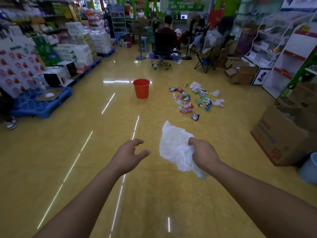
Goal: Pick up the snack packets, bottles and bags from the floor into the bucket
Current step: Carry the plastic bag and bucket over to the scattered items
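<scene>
**White bag in hand, litter and bucket ahead**

While the right hand [204,152] is clenched around a crumpled white plastic bag [176,150], the left hand [127,154] hangs beside it with fingers loosely spread, holding nothing. Farther ahead on the glossy yellow floor [85,152], snack packets, bottles and bags [193,98] lie scattered. An orange bucket [141,88] stands upright just left of that pile.

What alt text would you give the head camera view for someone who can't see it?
The right hand grips a crumpled white plastic bag above a shiny yellow shop floor, the left hand open beside it. Ahead stand a red bucket and, to its right, scattered snack packets, bottles and bags.
</scene>
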`<state>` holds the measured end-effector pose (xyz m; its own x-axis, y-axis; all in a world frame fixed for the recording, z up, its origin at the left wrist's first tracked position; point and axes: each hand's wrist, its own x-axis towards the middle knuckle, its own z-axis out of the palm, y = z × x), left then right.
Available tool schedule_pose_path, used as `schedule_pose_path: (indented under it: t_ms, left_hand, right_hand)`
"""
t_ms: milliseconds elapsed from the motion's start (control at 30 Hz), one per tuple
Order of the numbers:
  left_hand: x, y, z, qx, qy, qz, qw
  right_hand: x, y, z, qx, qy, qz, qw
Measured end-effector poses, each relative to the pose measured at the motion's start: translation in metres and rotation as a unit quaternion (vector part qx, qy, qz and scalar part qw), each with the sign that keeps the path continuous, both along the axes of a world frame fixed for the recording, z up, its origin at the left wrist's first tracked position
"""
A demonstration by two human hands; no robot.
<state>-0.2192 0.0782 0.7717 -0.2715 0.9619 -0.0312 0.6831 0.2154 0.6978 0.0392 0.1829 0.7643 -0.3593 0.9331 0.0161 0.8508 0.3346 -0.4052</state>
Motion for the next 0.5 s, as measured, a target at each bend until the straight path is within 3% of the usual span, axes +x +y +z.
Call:
schedule_pose_path:
  t_ms: [267, 500]
  left_hand:
    - [-0.011, 0.033, 0.022, 0.017, 0.000, 0.006, 1.000]
    - [-0.011, 0.095, 0.030, 0.016, 0.011, 0.009, 1.000]
  right_hand:
    - [0.000, 0.034, 0.012, 0.017, -0.046, 0.026, 0.998]
    - [-0.012, 0.116, 0.030, 0.046, -0.057, 0.055, 0.996]
